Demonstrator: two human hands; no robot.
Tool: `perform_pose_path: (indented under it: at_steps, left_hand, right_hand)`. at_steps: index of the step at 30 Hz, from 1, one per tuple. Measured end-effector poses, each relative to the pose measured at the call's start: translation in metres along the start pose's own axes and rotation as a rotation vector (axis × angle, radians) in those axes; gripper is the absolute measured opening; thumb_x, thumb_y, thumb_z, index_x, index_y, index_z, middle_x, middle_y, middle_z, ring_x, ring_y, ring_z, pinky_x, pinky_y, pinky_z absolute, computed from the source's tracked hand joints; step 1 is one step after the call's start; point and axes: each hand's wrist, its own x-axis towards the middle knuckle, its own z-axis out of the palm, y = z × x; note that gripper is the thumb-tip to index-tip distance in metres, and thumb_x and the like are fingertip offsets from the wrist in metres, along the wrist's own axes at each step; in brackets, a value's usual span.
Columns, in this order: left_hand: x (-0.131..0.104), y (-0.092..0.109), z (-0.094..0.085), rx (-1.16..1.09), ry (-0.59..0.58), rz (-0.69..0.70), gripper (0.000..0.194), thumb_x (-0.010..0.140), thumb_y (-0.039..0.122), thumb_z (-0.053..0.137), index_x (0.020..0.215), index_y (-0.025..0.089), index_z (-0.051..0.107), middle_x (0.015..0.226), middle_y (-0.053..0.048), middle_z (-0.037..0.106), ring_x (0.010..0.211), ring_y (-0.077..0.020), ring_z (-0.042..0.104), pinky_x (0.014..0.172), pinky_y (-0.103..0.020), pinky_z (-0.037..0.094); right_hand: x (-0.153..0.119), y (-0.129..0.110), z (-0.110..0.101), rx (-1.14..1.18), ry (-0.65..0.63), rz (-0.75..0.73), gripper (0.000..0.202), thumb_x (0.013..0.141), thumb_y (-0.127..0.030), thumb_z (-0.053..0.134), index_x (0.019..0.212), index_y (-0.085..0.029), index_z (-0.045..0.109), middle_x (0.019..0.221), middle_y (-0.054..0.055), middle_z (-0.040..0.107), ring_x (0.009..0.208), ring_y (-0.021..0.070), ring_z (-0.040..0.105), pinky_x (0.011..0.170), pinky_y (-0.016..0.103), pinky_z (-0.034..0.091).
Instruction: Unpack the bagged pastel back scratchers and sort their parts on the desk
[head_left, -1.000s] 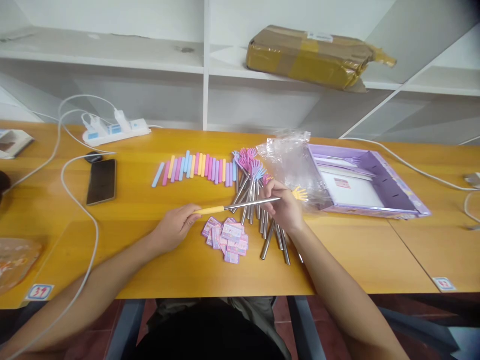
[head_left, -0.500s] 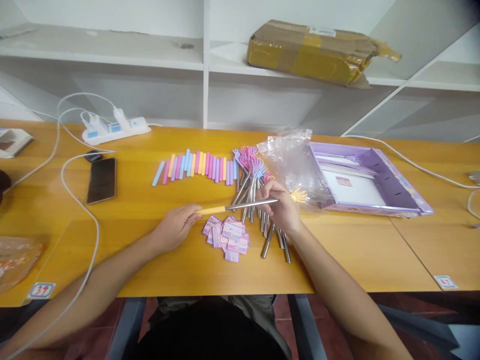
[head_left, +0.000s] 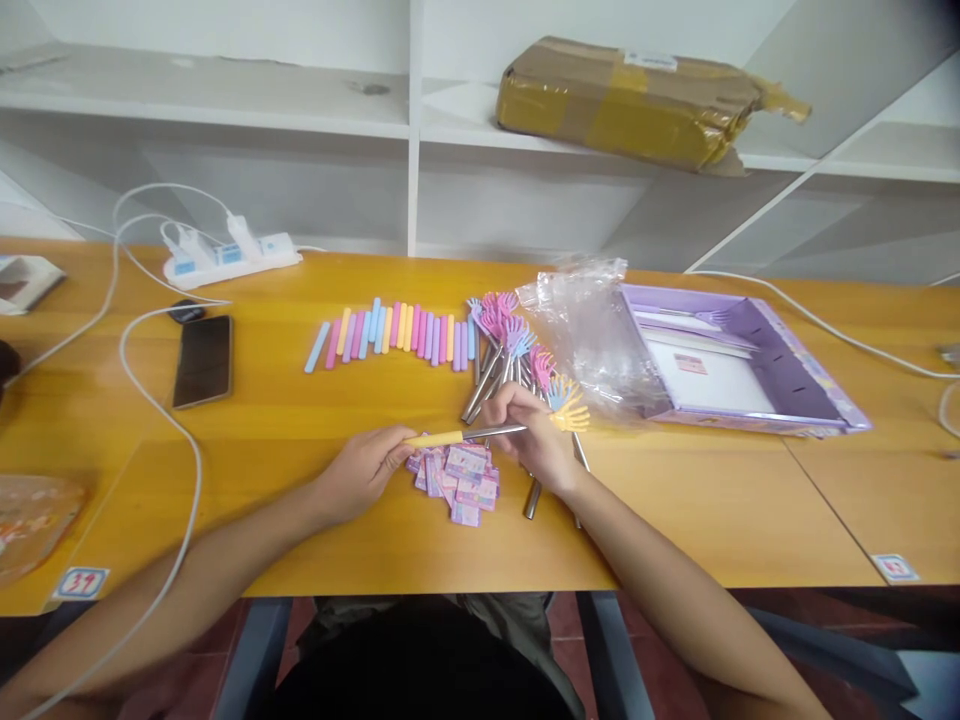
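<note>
A back scratcher with a yellow handle point(head_left: 439, 438), a metal rod and a yellow claw head point(head_left: 570, 412) is held level between my two hands. My left hand point(head_left: 365, 468) is closed round the handle's end. My right hand point(head_left: 536, 440) grips the metal rod near the claw, hiding part of it. Under and behind my right hand lies a heap of back scratchers point(head_left: 516, 338) with pink, purple and blue claws and bare metal rods. Small printed cards point(head_left: 466, 478) are piled below the handle. A row of coloured handle sleeves point(head_left: 397, 332) lies farther back.
A purple box tray point(head_left: 795, 375) stands at the right, with crumpled clear plastic point(head_left: 592, 330) beside it. On the left are a phone point(head_left: 203, 362), a power strip point(head_left: 240, 262) and a loose white cable point(head_left: 196, 460). A taped carton point(head_left: 622, 105) rests on the shelf.
Both hands have come slightly closer together. My right hand has moved left and a little down with the claw end, and the visible length of metal rod is shorter.
</note>
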Motion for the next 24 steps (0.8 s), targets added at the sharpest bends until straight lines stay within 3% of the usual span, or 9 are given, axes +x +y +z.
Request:
perform_pose_path:
  at_steps: [3,7,11,15,19,24]
  left_hand:
    - [0.001,0.002,-0.001,-0.011,-0.004,0.003,0.039,0.113,0.046,0.035,0.108,0.021,0.065,0.089,-0.001,0.068,0.081,-0.0189,0.064,0.079,-0.031,0.048]
    - [0.003,0.003,-0.007,-0.040,0.001,-0.026,0.042,0.112,0.050,0.036,0.099,0.021,0.063,0.080,0.001,0.063,0.071,-0.0168,0.058,0.071,-0.028,0.045]
    - [0.005,0.004,-0.015,-0.036,0.073,-0.061,0.042,0.112,0.050,0.035,0.104,0.021,0.065,0.076,0.002,0.060,0.068,-0.0162,0.056,0.067,-0.028,0.044]
    - [0.006,0.003,-0.019,0.044,0.079,-0.041,0.042,0.112,0.049,0.035,0.107,0.021,0.066,0.080,0.000,0.066,0.072,-0.0176,0.060,0.071,-0.029,0.047]
    - [0.006,-0.001,-0.016,0.120,0.044,-0.017,0.043,0.112,0.052,0.036,0.112,0.021,0.067,0.091,-0.003,0.073,0.080,-0.0206,0.067,0.076,-0.031,0.050]
    - [0.004,-0.007,-0.012,0.148,0.026,-0.002,0.045,0.113,0.050,0.032,0.115,0.020,0.066,0.097,-0.006,0.075,0.086,-0.0225,0.071,0.079,-0.033,0.051]
  right_hand:
    - [-0.001,0.002,0.003,0.000,0.003,0.007,0.023,0.101,-0.039,0.056,0.086,-0.022,0.058,0.068,-0.004,0.052,0.052,0.0113,0.042,0.053,0.026,0.034]
    - [0.003,-0.005,-0.004,-0.080,-0.013,0.039,0.039,0.101,-0.059,0.059,0.092,-0.022,0.063,0.065,-0.004,0.054,0.049,0.0111,0.040,0.047,0.025,0.031]
    - [0.008,-0.022,-0.024,-0.066,0.171,-0.115,0.038,0.097,-0.061,0.067,0.092,-0.023,0.065,0.062,-0.005,0.045,0.048,0.0103,0.032,0.045,0.025,0.025]
    - [0.010,-0.032,-0.041,-0.200,0.304,-0.161,0.034,0.097,-0.057,0.070,0.089,-0.024,0.067,0.071,-0.001,0.051,0.052,0.0125,0.038,0.045,0.026,0.027]
    - [0.009,-0.032,-0.042,-0.408,0.258,-0.169,0.043,0.100,-0.063,0.062,0.086,-0.024,0.069,0.074,0.002,0.056,0.063,0.0170,0.048,0.052,0.029,0.036]
    - [0.010,-0.027,-0.038,-0.527,0.189,-0.166,0.049,0.105,-0.063,0.055,0.080,-0.022,0.069,0.074,0.002,0.056,0.066,0.0175,0.049,0.059,0.030,0.039]
